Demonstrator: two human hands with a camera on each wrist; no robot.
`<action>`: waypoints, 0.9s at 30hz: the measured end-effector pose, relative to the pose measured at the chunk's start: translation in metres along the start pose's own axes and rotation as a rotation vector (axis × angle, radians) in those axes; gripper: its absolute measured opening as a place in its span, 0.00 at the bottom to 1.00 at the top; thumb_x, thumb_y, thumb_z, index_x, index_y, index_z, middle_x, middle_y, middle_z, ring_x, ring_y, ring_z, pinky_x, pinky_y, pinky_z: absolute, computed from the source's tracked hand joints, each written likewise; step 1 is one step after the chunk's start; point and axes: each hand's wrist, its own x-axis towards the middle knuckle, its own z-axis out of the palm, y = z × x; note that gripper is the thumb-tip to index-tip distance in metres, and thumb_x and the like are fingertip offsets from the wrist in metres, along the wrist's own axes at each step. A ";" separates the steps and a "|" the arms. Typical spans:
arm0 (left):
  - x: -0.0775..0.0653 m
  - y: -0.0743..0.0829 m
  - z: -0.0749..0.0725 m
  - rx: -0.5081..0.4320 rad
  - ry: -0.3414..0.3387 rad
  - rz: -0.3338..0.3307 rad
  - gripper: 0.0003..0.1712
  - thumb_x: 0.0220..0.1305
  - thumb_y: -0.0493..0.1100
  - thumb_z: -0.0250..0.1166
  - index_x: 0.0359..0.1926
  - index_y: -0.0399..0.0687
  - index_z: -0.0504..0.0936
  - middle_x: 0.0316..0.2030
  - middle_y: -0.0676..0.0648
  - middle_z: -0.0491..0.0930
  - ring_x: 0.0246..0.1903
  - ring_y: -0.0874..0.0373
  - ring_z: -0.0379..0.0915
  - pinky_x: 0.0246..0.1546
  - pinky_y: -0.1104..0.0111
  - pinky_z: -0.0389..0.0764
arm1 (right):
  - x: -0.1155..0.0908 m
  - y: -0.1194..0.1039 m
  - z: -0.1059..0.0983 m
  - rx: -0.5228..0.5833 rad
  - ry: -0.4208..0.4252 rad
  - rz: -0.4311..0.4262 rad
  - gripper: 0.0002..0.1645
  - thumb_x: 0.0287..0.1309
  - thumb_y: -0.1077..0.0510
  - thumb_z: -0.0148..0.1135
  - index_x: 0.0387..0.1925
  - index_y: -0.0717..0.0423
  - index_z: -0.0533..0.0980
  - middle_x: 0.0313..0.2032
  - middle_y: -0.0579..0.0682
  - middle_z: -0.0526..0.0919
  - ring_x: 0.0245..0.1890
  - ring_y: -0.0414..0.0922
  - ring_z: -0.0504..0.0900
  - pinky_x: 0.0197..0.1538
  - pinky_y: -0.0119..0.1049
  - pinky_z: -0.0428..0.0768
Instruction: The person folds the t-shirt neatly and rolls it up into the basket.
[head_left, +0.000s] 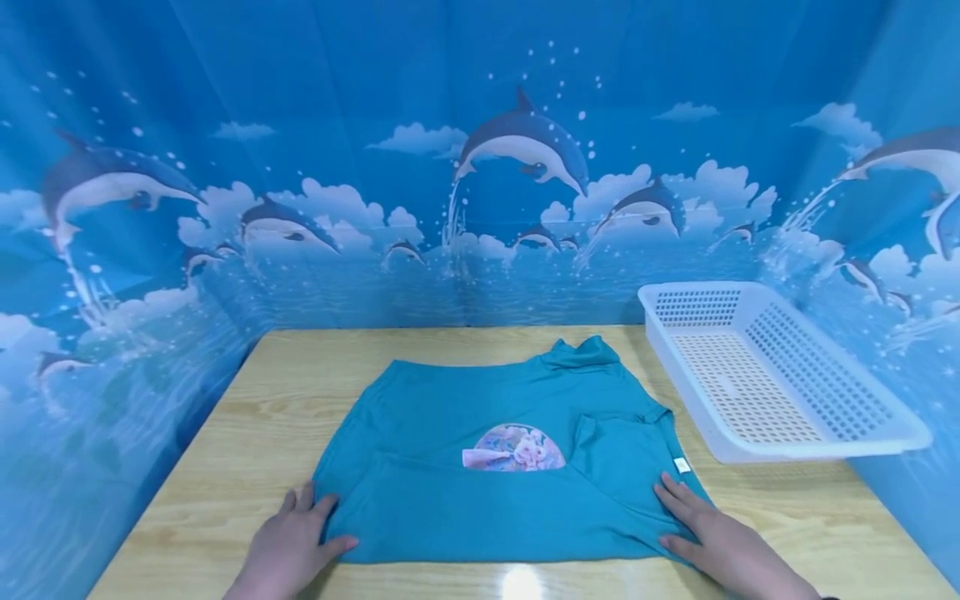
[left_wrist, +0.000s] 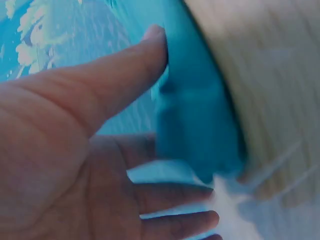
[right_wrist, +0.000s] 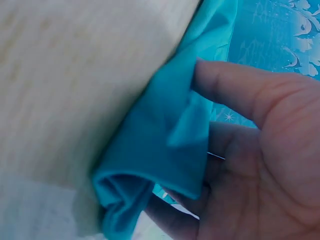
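A teal T-shirt (head_left: 465, 517) lies on the wooden table, its near part folded over so that the printed picture (head_left: 517, 448) shows only as a half circle. One sleeve (head_left: 618, 450) lies on top of the fold, and a white label (head_left: 681, 465) shows at the neck. My left hand (head_left: 292, 542) touches the shirt's left near corner with fingers spread. At the right near corner my right hand (head_left: 712, 533) rests on the cloth, fingers extended. In both wrist views the thumb lies against the teal edge, and some fingertips are hidden by cloth.
A white perforated plastic basket (head_left: 678, 387) stands at the right of the table (head_left: 247, 433), just beyond the shirt. Behind and on both sides hangs a blue curtain (head_left: 360, 275) printed with dolphins and clouds.
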 end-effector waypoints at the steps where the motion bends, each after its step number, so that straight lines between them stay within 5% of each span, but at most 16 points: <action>1: 0.000 -0.004 -0.002 0.024 0.005 -0.016 0.49 0.49 0.70 0.64 0.57 0.32 0.74 0.59 0.18 0.62 0.57 0.20 0.58 0.47 0.37 0.72 | -0.001 0.000 -0.001 0.003 -0.007 -0.004 0.48 0.56 0.35 0.59 0.69 0.59 0.60 0.71 0.63 0.55 0.67 0.67 0.57 0.58 0.64 0.67; 5: -0.002 -0.012 -0.012 0.078 0.035 -0.047 0.47 0.50 0.67 0.66 0.53 0.27 0.76 0.57 0.16 0.61 0.56 0.20 0.58 0.47 0.38 0.72 | 0.000 0.002 -0.005 0.016 -0.036 -0.016 0.48 0.56 0.37 0.60 0.69 0.62 0.60 0.70 0.66 0.55 0.66 0.69 0.57 0.58 0.64 0.66; 13: 0.009 0.014 -0.037 0.053 0.106 0.094 0.34 0.55 0.55 0.68 0.54 0.32 0.76 0.59 0.20 0.64 0.59 0.25 0.60 0.53 0.38 0.68 | 0.023 -0.018 -0.032 -0.077 -0.029 0.004 0.35 0.54 0.45 0.65 0.57 0.64 0.73 0.63 0.68 0.68 0.60 0.67 0.69 0.56 0.61 0.70; 20: 0.067 0.032 -0.058 -0.089 0.243 0.245 0.27 0.63 0.45 0.63 0.59 0.35 0.74 0.63 0.27 0.64 0.62 0.31 0.60 0.58 0.40 0.65 | 0.077 -0.050 -0.068 -0.189 0.096 -0.052 0.28 0.59 0.52 0.62 0.56 0.65 0.74 0.60 0.70 0.70 0.57 0.67 0.71 0.54 0.60 0.73; 27: 0.132 0.036 -0.053 -0.216 0.187 0.281 0.29 0.68 0.43 0.56 0.67 0.38 0.64 0.66 0.32 0.63 0.65 0.36 0.58 0.63 0.45 0.63 | 0.144 -0.057 -0.077 -0.167 0.103 -0.035 0.29 0.64 0.55 0.55 0.61 0.69 0.68 0.64 0.72 0.63 0.61 0.68 0.66 0.60 0.59 0.69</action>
